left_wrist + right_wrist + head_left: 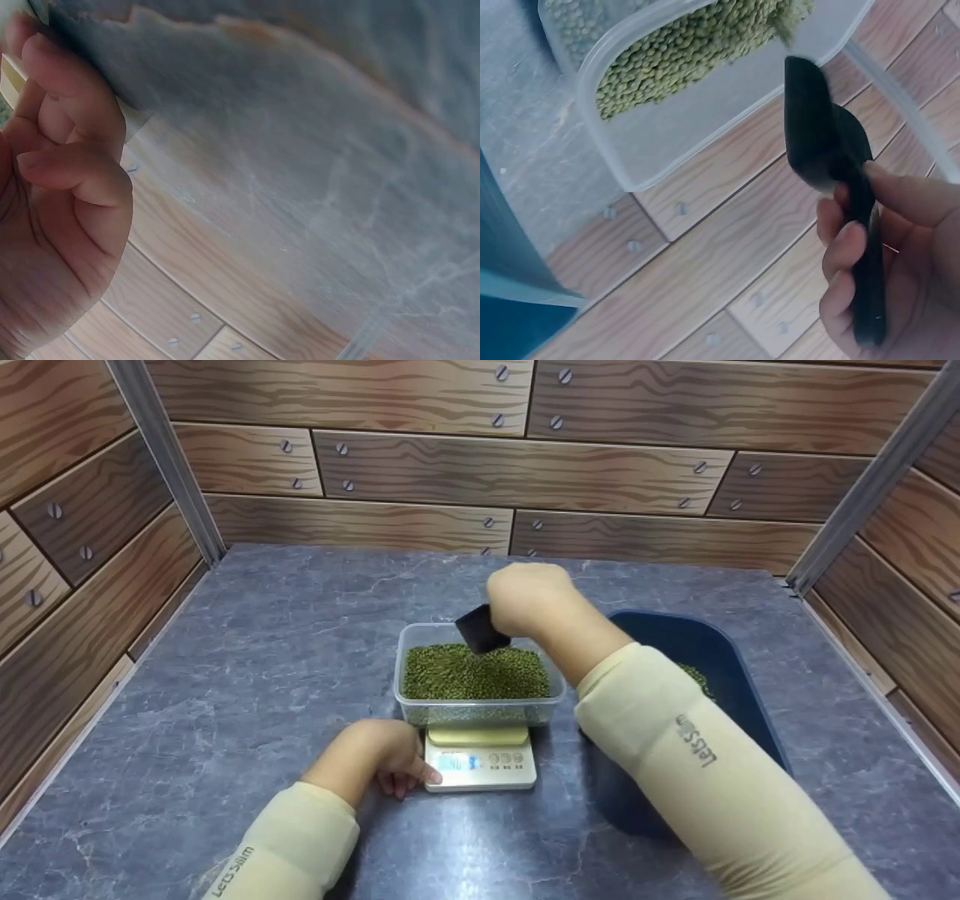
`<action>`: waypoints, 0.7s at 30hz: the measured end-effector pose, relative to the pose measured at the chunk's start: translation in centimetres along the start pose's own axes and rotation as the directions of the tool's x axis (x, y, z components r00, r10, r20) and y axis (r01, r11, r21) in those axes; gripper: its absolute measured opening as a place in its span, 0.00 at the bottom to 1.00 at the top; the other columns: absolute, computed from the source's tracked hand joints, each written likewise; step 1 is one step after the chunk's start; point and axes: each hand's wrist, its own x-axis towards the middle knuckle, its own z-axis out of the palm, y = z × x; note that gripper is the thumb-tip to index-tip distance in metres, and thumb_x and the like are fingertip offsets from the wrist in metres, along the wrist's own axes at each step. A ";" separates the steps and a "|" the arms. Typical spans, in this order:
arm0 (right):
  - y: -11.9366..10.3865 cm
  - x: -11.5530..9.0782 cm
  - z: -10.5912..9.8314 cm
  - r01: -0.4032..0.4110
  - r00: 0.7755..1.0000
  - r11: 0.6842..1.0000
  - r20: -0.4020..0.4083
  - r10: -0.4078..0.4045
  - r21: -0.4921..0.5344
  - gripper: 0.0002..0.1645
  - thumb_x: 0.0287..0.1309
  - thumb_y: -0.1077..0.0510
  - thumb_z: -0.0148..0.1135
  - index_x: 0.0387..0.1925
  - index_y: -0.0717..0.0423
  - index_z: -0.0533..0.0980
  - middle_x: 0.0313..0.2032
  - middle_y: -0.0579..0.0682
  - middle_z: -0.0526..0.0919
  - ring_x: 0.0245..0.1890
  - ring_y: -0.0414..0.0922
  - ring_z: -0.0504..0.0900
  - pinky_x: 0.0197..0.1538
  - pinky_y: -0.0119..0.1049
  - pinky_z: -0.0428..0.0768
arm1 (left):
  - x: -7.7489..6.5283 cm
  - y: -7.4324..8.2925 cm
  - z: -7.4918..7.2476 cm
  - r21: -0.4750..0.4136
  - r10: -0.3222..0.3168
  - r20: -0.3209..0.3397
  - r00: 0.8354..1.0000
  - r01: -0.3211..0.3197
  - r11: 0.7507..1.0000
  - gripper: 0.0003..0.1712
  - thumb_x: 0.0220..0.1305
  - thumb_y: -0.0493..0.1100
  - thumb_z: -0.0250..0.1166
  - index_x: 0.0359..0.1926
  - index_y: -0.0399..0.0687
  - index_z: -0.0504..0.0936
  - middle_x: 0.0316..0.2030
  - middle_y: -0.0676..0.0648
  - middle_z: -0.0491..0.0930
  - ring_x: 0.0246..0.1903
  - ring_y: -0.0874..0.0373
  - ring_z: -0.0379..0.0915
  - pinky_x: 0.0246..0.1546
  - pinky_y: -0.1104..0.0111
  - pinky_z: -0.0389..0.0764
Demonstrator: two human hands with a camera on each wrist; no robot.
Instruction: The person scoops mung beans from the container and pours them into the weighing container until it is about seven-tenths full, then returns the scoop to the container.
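My right hand grips a black scoop by its handle, tilted over a clear plastic container. Small green beans, which look like mung beans, fill much of the container, and some fall from the scoop's lip in the right wrist view. The container rests on a kitchen scale with a lit display and a row of buttons. At the scale's front left corner, my left hand touches the edge with one digit, its other fingers loosely bent by the table, as the left wrist view shows.
Right of the scale stands a deep dark blue bin with more green beans inside, partly hidden under my right forearm. The grey marbled table is enclosed by wood-patterned panels at the back and sides.
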 end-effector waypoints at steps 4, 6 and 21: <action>-0.8 -0.4 -0.1 0.012 0.999 0.998 -0.042 -0.014 -0.065 0.09 0.55 0.57 0.53 0.36 0.52 0.77 0.37 0.50 0.80 0.35 0.50 0.78 0.38 0.47 0.78 | 0.0 0.0 -0.1 -0.003 -0.004 0.003 1.000 0.004 1.000 0.26 0.53 0.61 0.61 0.22 0.40 0.81 0.19 0.47 0.81 0.21 0.57 0.79 0.32 0.67 0.79; -0.9 -0.5 -0.1 0.022 0.999 0.997 -0.044 -0.026 -0.075 0.09 0.56 0.56 0.54 0.37 0.53 0.78 0.37 0.50 0.81 0.35 0.49 0.78 0.38 0.47 0.78 | 0.0 -0.1 -0.1 0.004 -0.006 0.005 1.000 0.006 1.000 0.27 0.53 0.62 0.60 0.22 0.41 0.82 0.19 0.47 0.81 0.22 0.56 0.79 0.33 0.67 0.79; 6.1 -3.2 -0.3 0.076 0.994 0.992 -0.080 -0.068 0.099 0.12 0.52 0.52 0.61 0.23 0.56 0.75 0.24 0.49 0.78 0.24 0.47 0.75 0.32 0.45 0.76 | 0.2 -0.3 0.2 -0.002 -0.001 0.007 1.000 0.001 1.000 0.27 0.53 0.61 0.61 0.22 0.40 0.82 0.19 0.46 0.81 0.22 0.55 0.79 0.31 0.67 0.79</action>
